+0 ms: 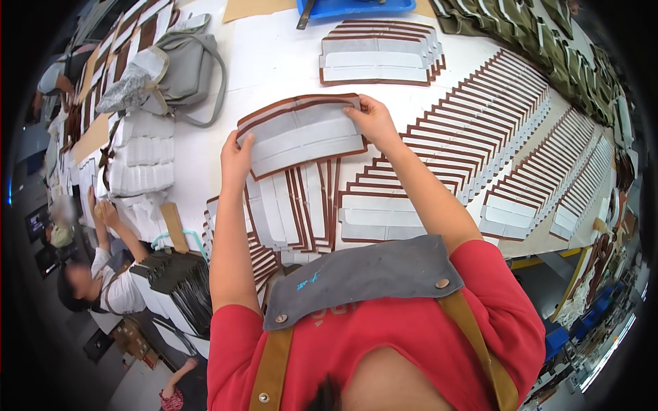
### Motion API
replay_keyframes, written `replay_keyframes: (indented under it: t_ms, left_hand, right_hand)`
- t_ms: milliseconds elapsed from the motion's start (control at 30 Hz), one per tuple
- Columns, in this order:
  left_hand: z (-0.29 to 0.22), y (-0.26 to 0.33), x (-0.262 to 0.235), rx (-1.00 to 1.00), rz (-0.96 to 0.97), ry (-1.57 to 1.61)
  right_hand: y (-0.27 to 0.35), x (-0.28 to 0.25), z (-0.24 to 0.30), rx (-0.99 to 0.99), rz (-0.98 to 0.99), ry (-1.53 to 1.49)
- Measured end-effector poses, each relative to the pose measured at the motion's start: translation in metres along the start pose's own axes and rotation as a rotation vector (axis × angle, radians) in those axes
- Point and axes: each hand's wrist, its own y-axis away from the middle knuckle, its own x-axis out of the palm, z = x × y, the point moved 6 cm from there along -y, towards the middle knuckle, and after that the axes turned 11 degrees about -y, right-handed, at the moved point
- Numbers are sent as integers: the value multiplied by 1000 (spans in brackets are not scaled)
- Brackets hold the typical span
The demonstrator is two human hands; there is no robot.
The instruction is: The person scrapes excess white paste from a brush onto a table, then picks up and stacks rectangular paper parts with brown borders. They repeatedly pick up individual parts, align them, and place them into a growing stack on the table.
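Note:
Between my hands, above the white table, is a grey fabric panel (301, 137) with brown edging, slightly bowed along its top. My left hand (236, 154) pinches its left end, thumb on the face. At its upper right end, my right hand (370, 120) grips with the thumb on top and the fingers behind. Just below it lies a fanned bundle of similar brown-edged panels (274, 212), partly hidden by my left forearm. Beyond the held piece, a small overlapped stack of panels (373, 65) rests on the table.
Long overlapping rows of brown-edged panels (445, 151) stretch across the right side. Olive fabric pieces (507, 27) line the far right edge. A blue tray (356, 8) stands at the back. At left are a grey bag (185, 72), white stacked pieces (142, 157) and a co-worker (110, 284).

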Motion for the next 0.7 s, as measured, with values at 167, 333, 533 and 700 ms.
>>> replay_keyframes:
  t_ms: [167,333,533,700]
  left_hand:
    - [26,29,5,149,-371,-35]
    - [14,116,57,398,-307,-254]
    - [4,153,105,637,-8,-455]
    - [0,152,107,663,-39,-468]
  right_hand:
    - [2,14,14,-132,-2,113]
    - [1,21,26,-132,22,211]
    - [-2,28,40,-158,35,286]
    - [-18,1,66,-306,-43,68]
